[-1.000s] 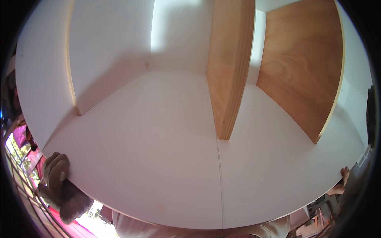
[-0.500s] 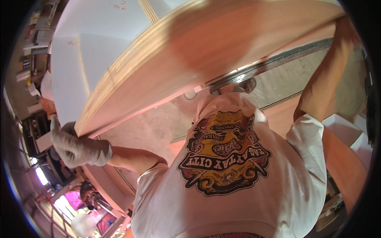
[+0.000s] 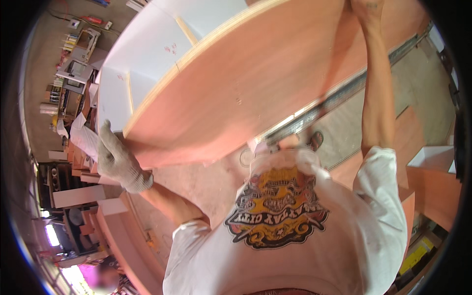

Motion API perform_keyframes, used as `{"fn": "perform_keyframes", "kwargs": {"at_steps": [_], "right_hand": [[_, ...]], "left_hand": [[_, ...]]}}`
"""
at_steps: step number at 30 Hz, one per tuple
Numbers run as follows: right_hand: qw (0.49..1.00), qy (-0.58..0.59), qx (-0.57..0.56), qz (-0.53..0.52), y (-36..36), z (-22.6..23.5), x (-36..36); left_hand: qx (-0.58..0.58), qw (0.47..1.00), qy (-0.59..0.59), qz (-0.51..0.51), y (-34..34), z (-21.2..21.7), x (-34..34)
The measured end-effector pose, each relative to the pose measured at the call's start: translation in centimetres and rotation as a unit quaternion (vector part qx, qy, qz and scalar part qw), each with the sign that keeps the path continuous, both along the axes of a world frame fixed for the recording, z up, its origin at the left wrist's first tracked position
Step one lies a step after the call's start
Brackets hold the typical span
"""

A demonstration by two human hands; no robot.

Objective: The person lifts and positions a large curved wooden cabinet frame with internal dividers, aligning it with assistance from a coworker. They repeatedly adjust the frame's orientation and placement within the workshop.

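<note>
A large plywood cabinet (image 3: 236, 93) with a reddish-brown outer panel, a pale raw edge and a white inside stands tilted in front of me. Thin dividers (image 3: 186, 30) and small red marks show inside it. My left hand (image 3: 118, 160), in a grey knit glove, is closed round its near left corner, thumb up along the white side. My bare right hand (image 3: 368, 9) lies against the outer panel near the picture's top edge, arm stretched out. Its fingers are cut off by the frame, so their grip is hidden.
A dark metal rail (image 3: 314, 110) runs along the floor beneath the cabinet. White-and-brown box units (image 3: 432, 160) stand at the right. To the left are a long brown panel (image 3: 129, 241), cluttered shelving (image 3: 73, 69) and a person (image 3: 105, 275) at the lower left.
The cabinet has swung and its near left corner shifted right and up the picture, with my left hand on it. My right hand has moved left and up. The view has turned too.
</note>
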State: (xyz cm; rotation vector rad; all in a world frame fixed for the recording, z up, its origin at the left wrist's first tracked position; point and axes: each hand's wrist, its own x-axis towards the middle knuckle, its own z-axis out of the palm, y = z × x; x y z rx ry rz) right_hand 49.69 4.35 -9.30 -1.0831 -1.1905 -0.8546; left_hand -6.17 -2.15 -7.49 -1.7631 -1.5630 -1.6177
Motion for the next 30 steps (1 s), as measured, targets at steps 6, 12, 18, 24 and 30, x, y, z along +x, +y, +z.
{"fn": "perform_keyframes", "kwargs": {"at_steps": [6,12,18,24,30], "right_hand": [[0.995,-0.094,-0.023,-0.002,-1.0,-2.4,0.0],[0.976,-0.209,-0.014,0.064,-0.4,-1.8,3.0],[0.98,-0.169,-0.101,0.035,-1.0,-1.5,10.6],[0.946,-0.271,-0.124,0.128,-0.6,-2.6,18.4],[0.883,-0.39,-0.242,0.099,-3.8,-0.4,22.2]], "left_hand": [[0.03,0.999,0.011,0.04,-0.6,-1.0,0.2],[0.059,0.992,-0.061,0.097,0.2,-1.0,3.3],[0.121,0.974,-0.074,0.177,2.2,-2.7,18.2],[0.196,0.948,0.238,0.074,3.7,-4.8,26.2],[0.093,0.96,0.26,0.052,2.5,-3.9,27.2]]}}
